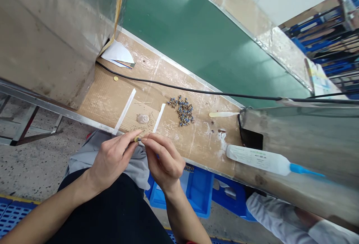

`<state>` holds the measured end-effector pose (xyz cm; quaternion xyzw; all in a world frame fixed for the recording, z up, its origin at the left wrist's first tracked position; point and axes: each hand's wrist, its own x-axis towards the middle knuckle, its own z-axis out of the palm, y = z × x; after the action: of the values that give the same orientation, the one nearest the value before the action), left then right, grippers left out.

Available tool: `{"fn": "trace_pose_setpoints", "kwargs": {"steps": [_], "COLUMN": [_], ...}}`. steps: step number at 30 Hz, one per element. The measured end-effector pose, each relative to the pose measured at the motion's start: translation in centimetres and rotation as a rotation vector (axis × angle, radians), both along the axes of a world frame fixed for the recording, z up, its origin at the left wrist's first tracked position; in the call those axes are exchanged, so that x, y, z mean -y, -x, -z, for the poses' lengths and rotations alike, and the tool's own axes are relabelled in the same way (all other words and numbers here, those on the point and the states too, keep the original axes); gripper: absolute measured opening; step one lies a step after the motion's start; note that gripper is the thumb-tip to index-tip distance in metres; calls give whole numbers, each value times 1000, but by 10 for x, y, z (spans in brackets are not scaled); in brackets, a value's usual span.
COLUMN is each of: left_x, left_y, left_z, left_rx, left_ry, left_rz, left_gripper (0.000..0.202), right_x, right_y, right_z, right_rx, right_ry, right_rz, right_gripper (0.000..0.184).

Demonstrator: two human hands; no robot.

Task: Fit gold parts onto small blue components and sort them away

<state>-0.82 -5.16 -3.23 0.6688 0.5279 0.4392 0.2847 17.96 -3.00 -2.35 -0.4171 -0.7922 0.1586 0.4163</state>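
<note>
- Small yellow piece (136,139), pinched by the left hand (110,158) at the desk's (179,143) near edge.
- Right hand (165,160): fingertips at its right side, grip unclear.
- Piece seems mid-work; whether the heaped blue-and-brass parts (185,113), right, are finished, cannot tell.

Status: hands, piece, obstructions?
Left hand: pinching small yellow piece. Right hand: fingers at its edge. Black cable: beyond, apart from both hands.
</note>
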Motion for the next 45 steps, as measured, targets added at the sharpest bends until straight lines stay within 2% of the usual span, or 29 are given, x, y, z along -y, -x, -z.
{"fn": "trace_pose_setpoints", "kwargs": {"steps": [13, 20, 27, 41, 45], "left_x": [2, 2, -2, -3, -3], "left_y": [-3, -4, -4, -4, -4], "left_z": [-7, -11, -17, -17, -14], "left_rx": [-143, -28, 58, 66, 81], "left_ry": [-56, 19, 74, 61, 81], "left_rz": [-10, -12, -18, -61, -54], "left_gripper": [35, 33, 27, 26, 25], "right_x": [5, 11, 17, 20, 19], "right_y": [2, 0, -3, 1, 0], "right_z": [-5, 6, 18, 19, 18], "right_rx": [64, 78, 76, 45, 19], "right_ry": [-60, -159, -270, -259, -201], "right_rz": [29, 31, 14, 8, 7], "right_gripper": [45, 59, 61, 61, 62]}}
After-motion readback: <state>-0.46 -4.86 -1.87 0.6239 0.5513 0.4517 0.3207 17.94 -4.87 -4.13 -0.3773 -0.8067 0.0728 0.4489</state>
